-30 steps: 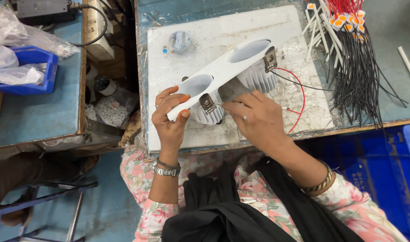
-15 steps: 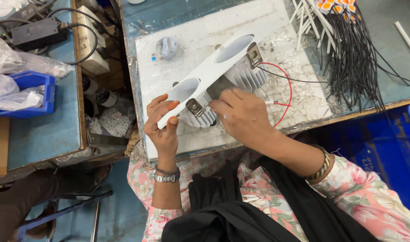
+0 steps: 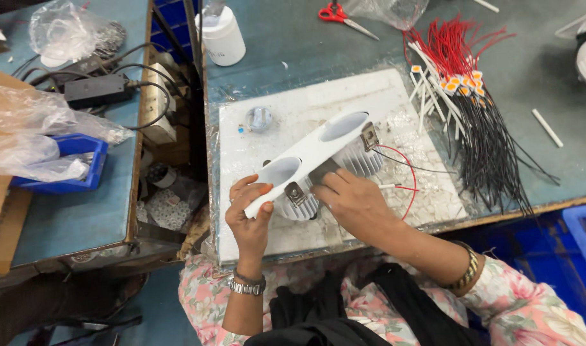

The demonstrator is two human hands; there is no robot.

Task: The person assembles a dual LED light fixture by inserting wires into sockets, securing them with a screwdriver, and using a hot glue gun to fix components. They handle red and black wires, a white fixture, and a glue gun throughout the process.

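Two hands work one piece: a long white plastic twin-hole light housing (image 3: pixel 309 157) with two ribbed grey metal heat sinks under it, tilted up off the white slab (image 3: pixel 242 211). Left hand (image 3: pixel 249 214) is curled closed around the near end of the housing, thumb on top, fingers under. Right hand (image 3: pixel 354 204) lies half-closed against the middle underside, fingers pressing at the near heat sink and the small metal spring clip (image 3: pixel 295 192); what the fingertips pinch, cannot tell, it's hidden.

Judgement: doing this well means keeping the left grip firm so the housing doesn't twist, pressing the clip area squarely, and keeping the thin red and black lead wires (image 3: pixel 402 173) out from under the palm so they don't get pinched or pulled.

Surface: the slab sits on a blue-grey worktable (image 3: pixel 293 45) with clear film over it. A small round clear part (image 3: pixel 259 118) lies on the slab beyond the housing. Right of it, a bundle of black and red wires with orange tags (image 3: pixel 479 128). Further back, a white plastic bottle (image 3: pixel 221 35) and red-handled scissors (image 3: pixel 336 14). Left, a second bench with a blue plastic bin (image 3: pixel 81 163), clear plastic bags, a black power adapter (image 3: pixel 96 90).
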